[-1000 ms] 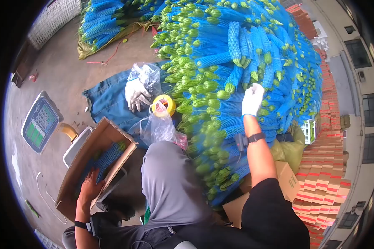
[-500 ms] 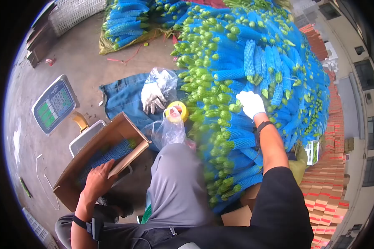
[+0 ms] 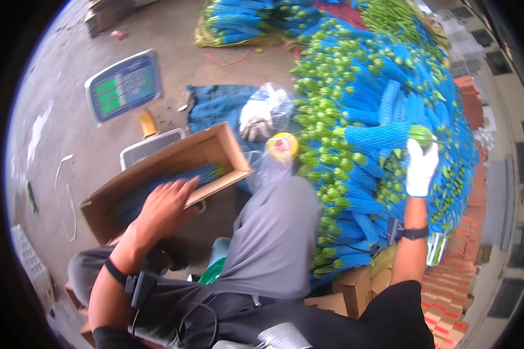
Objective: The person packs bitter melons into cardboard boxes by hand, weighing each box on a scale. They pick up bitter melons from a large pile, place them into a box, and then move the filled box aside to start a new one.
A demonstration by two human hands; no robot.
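My bare left hand (image 3: 166,205) grips the near side of an open cardboard box (image 3: 230,142), its fingers over the rim. Inside lie long green gourds in blue foam nets (image 3: 201,174), partly hidden by the hand and wall. On the right, my right hand (image 3: 422,166), in a white glove, is closed on the green end of a gourd in a blue foam net (image 3: 378,136). That gourd lies nearly level above a large heap of netted gourds (image 3: 337,75), its other end pointing left.
A scale display (image 3: 125,87) stands behind the box, by the weighing plate (image 3: 151,148). Yellow tape (image 3: 283,146), a plastic bag (image 3: 273,171) and a white glove (image 3: 256,119) rest around a blue cloth (image 3: 215,107). Stacked cartons (image 3: 442,302) line the right side.
My right hand has moved right across the heap and taken hold of a netted gourd by its end. My left hand stays at the box rim. The view has shifted.
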